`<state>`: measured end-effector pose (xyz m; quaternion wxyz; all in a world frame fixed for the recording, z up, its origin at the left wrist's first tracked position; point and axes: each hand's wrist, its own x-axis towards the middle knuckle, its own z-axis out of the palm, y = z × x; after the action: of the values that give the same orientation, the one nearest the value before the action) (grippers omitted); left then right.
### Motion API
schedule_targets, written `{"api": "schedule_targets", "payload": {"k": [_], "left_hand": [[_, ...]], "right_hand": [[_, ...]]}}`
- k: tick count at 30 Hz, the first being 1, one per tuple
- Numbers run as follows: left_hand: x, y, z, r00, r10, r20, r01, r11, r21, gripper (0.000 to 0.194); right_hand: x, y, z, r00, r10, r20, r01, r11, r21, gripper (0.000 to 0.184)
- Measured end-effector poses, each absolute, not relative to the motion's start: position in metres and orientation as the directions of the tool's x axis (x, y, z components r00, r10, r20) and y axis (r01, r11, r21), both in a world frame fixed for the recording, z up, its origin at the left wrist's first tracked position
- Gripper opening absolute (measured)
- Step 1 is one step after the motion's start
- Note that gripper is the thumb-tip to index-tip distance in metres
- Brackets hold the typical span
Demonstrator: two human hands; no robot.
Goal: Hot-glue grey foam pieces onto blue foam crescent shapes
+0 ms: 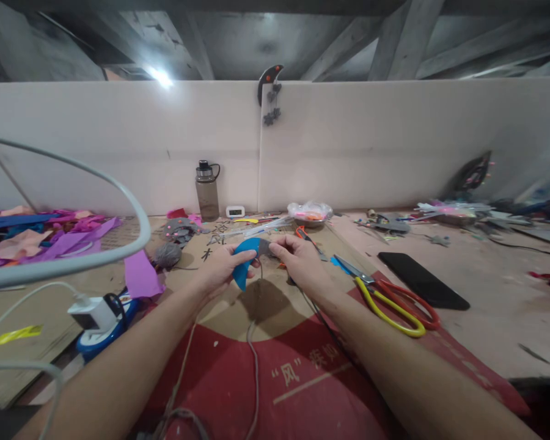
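My left hand (pixel 217 269) pinches a blue crescent (pixel 244 249) between thumb and fingers, one tip of it pointing down. Grey yarn covers the crescent's right end, where my right hand (pixel 297 256) has its thumb and fingertips closed; what exactly they grip is partly hidden. From there, a strand of grey yarn (pixel 252 348) runs down over the red and brown cardboard (pixel 229 373). A grey yarn ball (pixel 167 255) lies left of my hands. Scissors (pixel 382 299) with one yellow and one red handle rest open to the right of my right hand.
A black phone (pixel 421 278) lies beyond the scissors. Coloured fabric scraps (pixel 36 241) and a charger on a blue power strip (pixel 96 315) are at left, under a pale looping tube (pixel 132 201). A bottle (pixel 208 192) stands by the partition, where a dark crescent ornament (pixel 268 79) hangs.
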<state>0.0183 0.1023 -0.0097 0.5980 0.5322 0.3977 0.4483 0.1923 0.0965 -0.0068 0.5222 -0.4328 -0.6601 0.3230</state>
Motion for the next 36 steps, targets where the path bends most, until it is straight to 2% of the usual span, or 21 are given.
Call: {"api": "schedule_targets", "payload": {"k": [6, 9, 12, 14, 18, 21, 23, 24, 26, 28, 30, 32, 36], "left_hand": [[0.022, 0.104, -0.013, 0.177, 0.979, 0.104, -0.151, -0.077, 0.986, 0.027], [0.023, 0.104, -0.013, 0.151, 0.976, 0.159, -0.140, -0.138, 0.980, 0.025], [0.021, 0.106, -0.013, 0.134, 0.978, 0.162, -0.151, -0.141, 0.978, 0.025], [0.018, 0.109, -0.014, 0.086, 0.986, 0.143, -0.171, -0.127, 0.977, 0.026], [0.007, 0.122, -0.018, -0.041, 0.993, 0.109, -0.228, -0.116, 0.967, 0.029], [-0.002, 0.130, -0.022, -0.097, 0.989, 0.112, -0.253, -0.134, 0.958, 0.031], [-0.006, 0.133, -0.023, -0.105, 0.987, 0.122, -0.264, -0.146, 0.953, 0.031], [-0.008, 0.134, -0.023, -0.105, 0.986, 0.127, -0.262, -0.151, 0.953, 0.032], [-0.011, 0.134, -0.023, -0.111, 0.985, 0.129, -0.236, -0.152, 0.960, 0.032], [-0.010, 0.133, -0.022, -0.122, 0.984, 0.127, -0.202, -0.150, 0.968, 0.032], [-0.008, 0.132, -0.022, -0.121, 0.984, 0.130, -0.189, -0.152, 0.970, 0.031], [-0.005, 0.131, -0.022, -0.110, 0.983, 0.145, -0.198, -0.165, 0.966, 0.031], [-0.004, 0.131, -0.018, -0.132, 0.973, 0.187, -0.229, -0.213, 0.950, 0.031]], "right_hand": [[0.181, 0.096, -0.018, -0.242, 0.882, 0.404, -0.058, 0.403, -0.913, 0.031], [0.173, 0.099, -0.028, -0.369, 0.873, 0.319, -0.098, 0.305, -0.947, 0.034], [0.171, 0.101, -0.033, -0.372, 0.899, 0.230, 0.026, 0.258, -0.966, 0.023], [0.172, 0.101, -0.033, -0.368, 0.900, 0.234, 0.104, 0.290, -0.951, 0.017], [0.177, 0.098, -0.030, -0.463, 0.842, 0.277, 0.193, 0.401, -0.896, 0.021], [0.184, 0.098, -0.024, -0.524, 0.808, 0.270, 0.313, 0.478, -0.821, 0.022], [0.193, 0.100, -0.016, -0.433, 0.844, 0.317, 0.485, 0.515, -0.707, 0.025], [0.199, 0.102, -0.012, -0.355, 0.865, 0.355, 0.590, 0.501, -0.633, 0.027], [0.212, 0.107, -0.008, -0.193, 0.905, 0.380, 0.776, 0.378, -0.505, 0.030], [0.223, 0.114, -0.009, -0.084, 0.949, 0.302, 0.891, 0.207, -0.404, 0.034], [0.229, 0.121, -0.016, -0.047, 0.976, 0.211, 0.936, 0.116, -0.332, 0.038], [0.231, 0.126, -0.028, -0.058, 0.983, 0.174, 0.925, 0.119, -0.361, 0.038], [0.229, 0.133, -0.046, -0.062, 0.982, 0.180, 0.867, 0.142, -0.478, 0.021]]}}
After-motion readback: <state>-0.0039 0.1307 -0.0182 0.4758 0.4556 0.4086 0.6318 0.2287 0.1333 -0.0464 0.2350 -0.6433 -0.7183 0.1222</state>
